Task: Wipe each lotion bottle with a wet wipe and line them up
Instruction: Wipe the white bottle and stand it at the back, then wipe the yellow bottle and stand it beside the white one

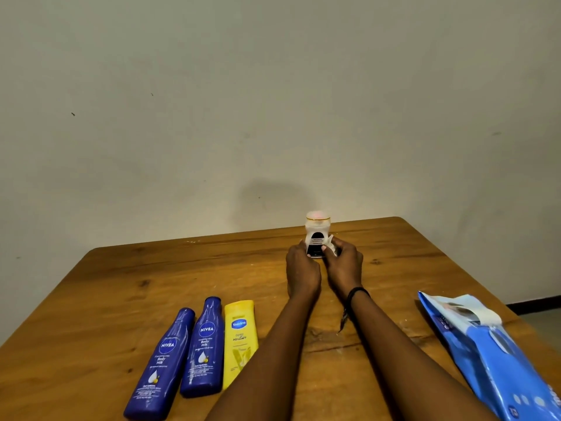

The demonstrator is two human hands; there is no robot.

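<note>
A small white lotion bottle with a dark label and a gold-rimmed cap stands upright far out on the wooden table. My left hand grips its lower left side. My right hand holds a crumpled white wet wipe against the bottle's right side. Two dark blue Nivea bottles and a yellow Vaseline bottle lie flat side by side at the near left, caps pointing away from me.
A blue wet-wipe pack with its flap peeled open lies at the near right, reaching the table's right edge. A plain wall rises right behind the table's far edge. A black band circles my right wrist.
</note>
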